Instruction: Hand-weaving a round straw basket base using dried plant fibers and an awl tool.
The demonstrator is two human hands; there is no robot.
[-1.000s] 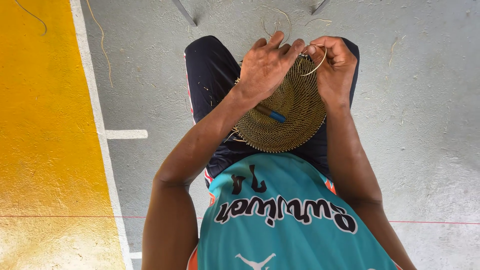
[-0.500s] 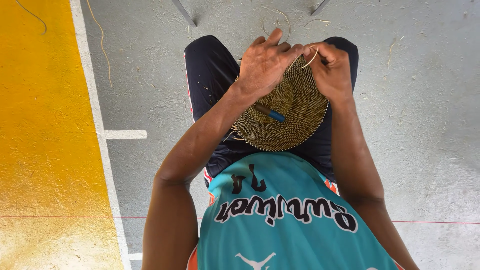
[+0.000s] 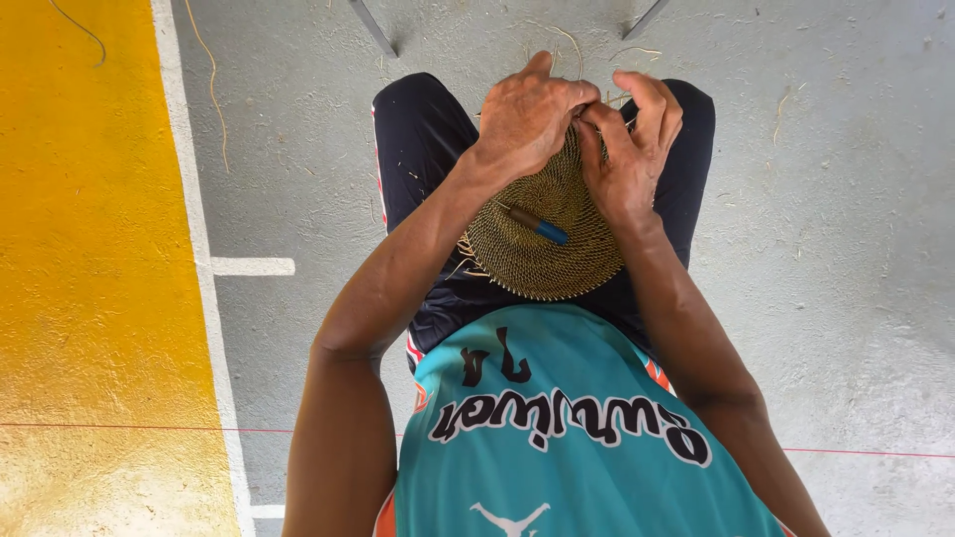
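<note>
Hands: two, both the person's own, both at the far rim of the disc and touching each other there.
Left hand [image 3: 527, 119]: fingers curled down and pinched on the rim of the disc, knuckles up.
Right hand [image 3: 627, 149]: fingers bent and pinching the same stretch of rim, fingertips meeting the left hand's.
Woven disc [image 3: 542, 249]: one, round, flat, coiled in tight rings of straw-coloured fibre with a fine ribbed texture; it rests on the lap, below and between the two hands, its far edge held by both.
Tool in the disc [image 3: 537, 226]: one short, thin stick, dark at one end and blue at the other, lying across the coils just under the hands; whether it pierces the weave cannot be told.
Loose fibres [image 3: 567, 38]: several thin pale strands on the floor just beyond the hands, too fine to count.
Shorts [image 3: 418, 139]: one pair, dark cloth, under the disc.
Jersey [image 3: 557, 428]: one, teal with dark and white lettering and orange trim, nearer the camera than the hands.
Floor [image 3: 856, 249]: grey rough concrete to the right of the hands.
Yellow painted area [image 3: 90, 249]: one, well left of the hands, edged by a white line [image 3: 194, 219] with one short white branch.
</note>
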